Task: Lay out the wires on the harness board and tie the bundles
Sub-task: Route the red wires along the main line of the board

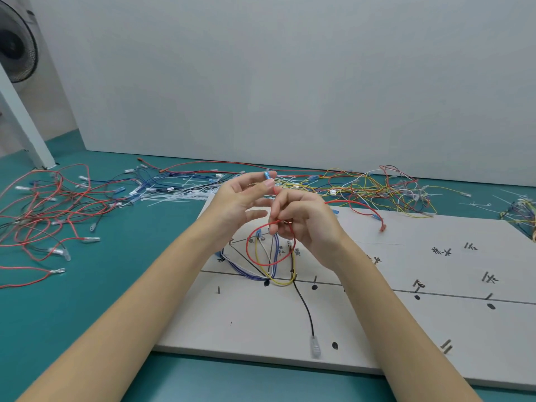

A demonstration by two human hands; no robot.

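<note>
A pale harness board (377, 320) with pegs and handwritten marks lies on the teal table. Both hands are raised above its far left part. My left hand (240, 204) pinches the blue-sleeved end of a red wire (249, 250) between thumb and forefinger. My right hand (304, 224) grips the same red wire, which hangs below the hands in a loop. On the board under the hands lie routed blue wires (246, 271), a yellow wire (282, 282) and a black wire (307, 309) ending in a clear terminal.
A tangle of red and black wires (52, 210) covers the table at left. White cable ties (179, 192) lie behind the board. Yellow, red and white wires (385, 187) pile at the back right. A fan (17, 44) stands at far left.
</note>
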